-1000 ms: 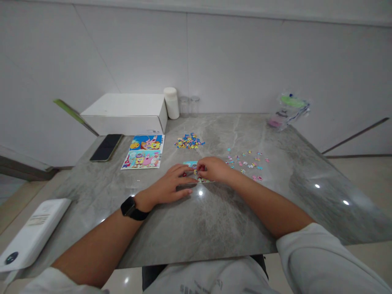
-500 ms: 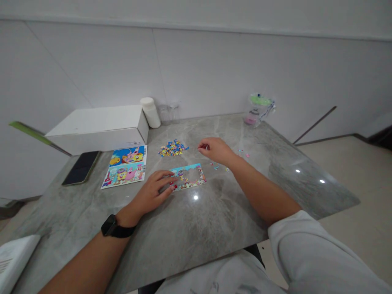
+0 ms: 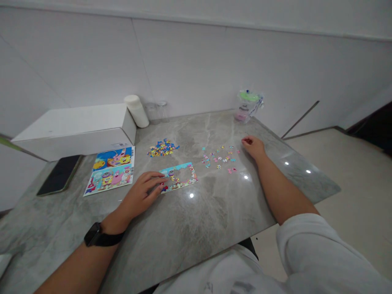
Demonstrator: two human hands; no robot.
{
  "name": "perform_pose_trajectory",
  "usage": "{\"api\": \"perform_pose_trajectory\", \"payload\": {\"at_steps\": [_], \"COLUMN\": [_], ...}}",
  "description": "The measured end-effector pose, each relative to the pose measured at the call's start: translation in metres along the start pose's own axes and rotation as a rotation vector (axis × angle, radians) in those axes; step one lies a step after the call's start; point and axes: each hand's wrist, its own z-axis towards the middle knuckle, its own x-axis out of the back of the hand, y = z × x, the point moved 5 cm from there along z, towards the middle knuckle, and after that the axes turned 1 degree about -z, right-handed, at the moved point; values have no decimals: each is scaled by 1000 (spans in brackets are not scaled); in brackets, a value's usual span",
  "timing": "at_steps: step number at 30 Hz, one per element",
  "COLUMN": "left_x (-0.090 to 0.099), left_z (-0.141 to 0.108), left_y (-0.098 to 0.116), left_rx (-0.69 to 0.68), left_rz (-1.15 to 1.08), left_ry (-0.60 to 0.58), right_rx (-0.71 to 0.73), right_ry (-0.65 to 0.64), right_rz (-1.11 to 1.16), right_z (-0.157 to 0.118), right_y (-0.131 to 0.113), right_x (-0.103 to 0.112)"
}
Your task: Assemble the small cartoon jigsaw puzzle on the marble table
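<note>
A partly assembled jigsaw puzzle (image 3: 192,171) with a gap in its middle lies flat on the grey table. My left hand (image 3: 145,190) rests at its left end, fingers stretched out over the edge and touching it. Right of the puzzle, loose puzzle pieces (image 3: 225,159) are scattered. My right hand (image 3: 255,149) is just beyond their right side, its fingers curled together; whatever is between the fingertips, if anything, is too small to make out. A heap of blue and yellow pieces (image 3: 163,148) sits behind the puzzle. The printed picture sheet (image 3: 114,178) lies to the left.
A phone (image 3: 59,175) lies at the left, near a long white box (image 3: 73,136). Behind stand a white bottle (image 3: 136,112) and two clear glasses (image 3: 162,110). A clear plastic bag with a green-topped container (image 3: 247,107) stands at the back right edge.
My right hand has moved right, from above the table near the heap to past the loose pieces, uncovering them. My left hand stays on the puzzle. The view has shifted right.
</note>
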Motion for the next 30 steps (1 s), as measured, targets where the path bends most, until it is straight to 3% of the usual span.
{"api": "perform_pose_trajectory", "payload": {"at_steps": [4, 10, 21, 30], "left_x": [2, 3, 3, 2], "left_z": [-1, -2, -1, -3], "left_y": [5, 1, -3, -6], "left_rx": [-47, -17, 28, 28], "left_rz": [6, 13, 5, 10], "left_ry": [19, 5, -1, -4], "right_rx": [-36, 160, 374, 445], "right_ry": [13, -55, -252, -400], "right_rz": [34, -40, -200, -251], "right_z": [-1, -10, -22, -35], "right_y": [3, -29, -58, -79], "right_x": [-4, -16, -3, -1]}}
